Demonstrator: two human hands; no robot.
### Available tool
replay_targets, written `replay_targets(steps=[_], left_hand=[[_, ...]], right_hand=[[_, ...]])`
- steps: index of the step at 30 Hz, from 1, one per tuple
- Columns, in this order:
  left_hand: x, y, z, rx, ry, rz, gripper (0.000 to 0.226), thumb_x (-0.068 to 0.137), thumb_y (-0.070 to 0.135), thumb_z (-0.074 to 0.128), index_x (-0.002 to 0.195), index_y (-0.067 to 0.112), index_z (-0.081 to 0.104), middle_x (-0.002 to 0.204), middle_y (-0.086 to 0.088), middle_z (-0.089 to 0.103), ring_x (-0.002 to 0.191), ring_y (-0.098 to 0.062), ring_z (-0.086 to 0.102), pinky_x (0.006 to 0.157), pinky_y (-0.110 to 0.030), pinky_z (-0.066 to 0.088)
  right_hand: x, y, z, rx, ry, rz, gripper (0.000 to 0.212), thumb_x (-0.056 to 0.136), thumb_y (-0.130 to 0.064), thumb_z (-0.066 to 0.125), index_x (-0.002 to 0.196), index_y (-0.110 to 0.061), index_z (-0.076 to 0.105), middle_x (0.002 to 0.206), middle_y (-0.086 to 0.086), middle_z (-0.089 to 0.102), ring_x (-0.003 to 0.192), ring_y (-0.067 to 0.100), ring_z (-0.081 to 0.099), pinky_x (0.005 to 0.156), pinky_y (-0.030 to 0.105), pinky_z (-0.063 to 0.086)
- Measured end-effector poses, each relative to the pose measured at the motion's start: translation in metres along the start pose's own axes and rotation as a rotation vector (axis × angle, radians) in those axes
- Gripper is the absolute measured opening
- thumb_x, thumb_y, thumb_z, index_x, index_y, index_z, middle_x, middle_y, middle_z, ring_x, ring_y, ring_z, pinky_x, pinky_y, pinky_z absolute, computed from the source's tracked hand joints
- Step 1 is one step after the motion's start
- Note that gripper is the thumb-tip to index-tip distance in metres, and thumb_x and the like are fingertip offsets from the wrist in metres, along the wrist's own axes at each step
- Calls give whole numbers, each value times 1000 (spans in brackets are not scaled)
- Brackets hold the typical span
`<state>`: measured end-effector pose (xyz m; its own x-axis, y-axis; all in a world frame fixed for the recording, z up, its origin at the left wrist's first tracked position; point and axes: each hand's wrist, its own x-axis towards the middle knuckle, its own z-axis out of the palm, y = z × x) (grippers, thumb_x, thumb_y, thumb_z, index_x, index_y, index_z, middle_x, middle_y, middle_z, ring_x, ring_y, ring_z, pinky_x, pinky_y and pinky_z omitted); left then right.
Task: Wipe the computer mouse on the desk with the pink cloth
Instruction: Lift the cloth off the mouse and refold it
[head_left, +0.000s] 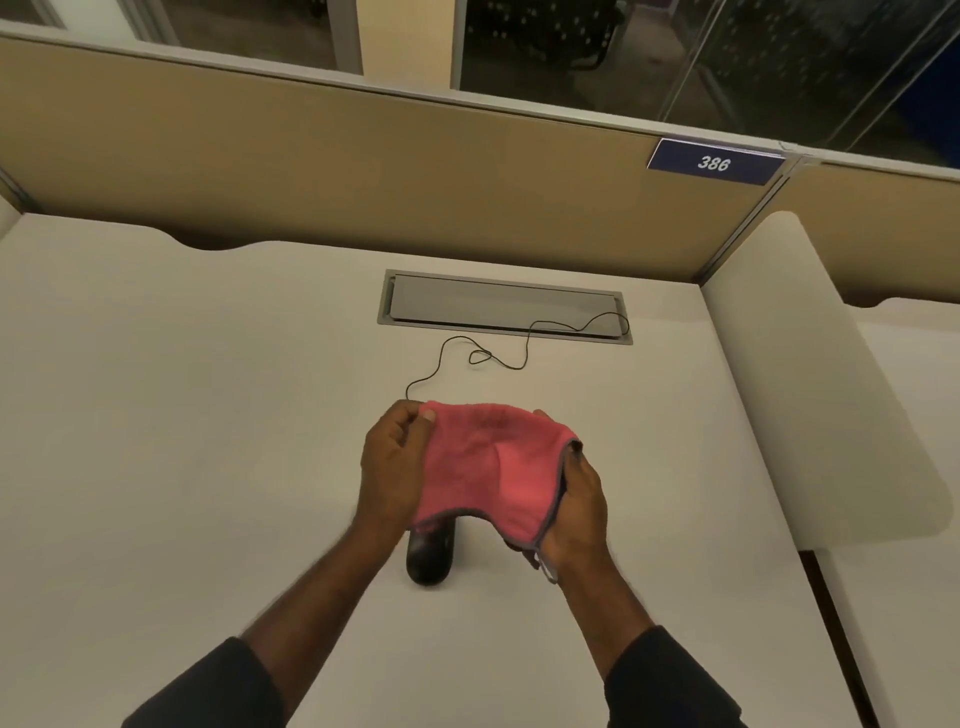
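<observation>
The computer mouse (429, 556), black and corded, lies on the white desk (182, 415) below the hands, its front end hidden under the hanging edge of the pink cloth (488, 467). The cloth, edged in grey, is stretched between both hands above the desk. The left hand (392, 467) pinches its left side between thumb and curled fingers; the right hand (576, 509) grips the right hem, fingers closed around it. Whether the cloth touches the mouse is hard to tell from this angle. The thin cable (467, 358) loops away to a grey cable hatch (504, 306) set into the desk. A blue plate reading 386 (714, 162) sits on the tan partition (311, 171).
</observation>
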<state>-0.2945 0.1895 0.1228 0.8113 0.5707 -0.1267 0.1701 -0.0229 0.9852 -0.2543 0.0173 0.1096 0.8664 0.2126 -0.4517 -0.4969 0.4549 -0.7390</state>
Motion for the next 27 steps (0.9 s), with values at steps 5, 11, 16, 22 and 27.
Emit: replay_targets(steps=[5, 11, 16, 22, 27], left_hand=[[14, 2, -7, 23, -51, -29, 19, 104, 24, 51, 93, 16, 64, 84, 6, 66, 72, -3, 56, 71, -27, 46], [12, 5, -24, -78, -127, -58, 25, 86, 36, 55, 102, 18, 65, 99, 3, 72, 90, -21, 64, 82, -39, 47], [12, 20, -45, 178, -375, 282, 72, 75, 52, 78, 138, 39, 46, 132, 17, 62, 109, -12, 67, 94, -30, 51], [13, 35, -33, 486, -463, 264, 63, 50, 71, 81, 98, 38, 58, 72, 12, 65, 66, -3, 62, 64, -25, 52], [13, 32, -42, 388, -539, 297, 32, 67, 59, 78, 75, 29, 67, 63, 7, 66, 57, -5, 58, 56, -34, 52]], right_hand=[[10, -18, -17, -93, 43, 44, 29, 95, -28, 52, 107, -15, 76, 117, 13, 70, 107, 30, 67, 88, 44, 56], [13, -45, -11, -453, -118, -57, 31, 93, -42, 55, 106, -23, 75, 104, -1, 75, 94, 16, 72, 71, 29, 59], [10, -62, 14, -1056, -519, -279, 37, 101, -29, 40, 134, -44, 47, 129, -20, 56, 113, 1, 54, 92, 24, 44], [1, -44, 47, -1119, -569, -298, 42, 97, -29, 49, 133, -49, 39, 59, -7, 55, 64, 11, 55, 63, 27, 47], [-5, -43, 50, -1093, -592, -213, 38, 96, -37, 54, 130, -49, 43, 79, 10, 72, 76, 25, 71, 74, 42, 57]])
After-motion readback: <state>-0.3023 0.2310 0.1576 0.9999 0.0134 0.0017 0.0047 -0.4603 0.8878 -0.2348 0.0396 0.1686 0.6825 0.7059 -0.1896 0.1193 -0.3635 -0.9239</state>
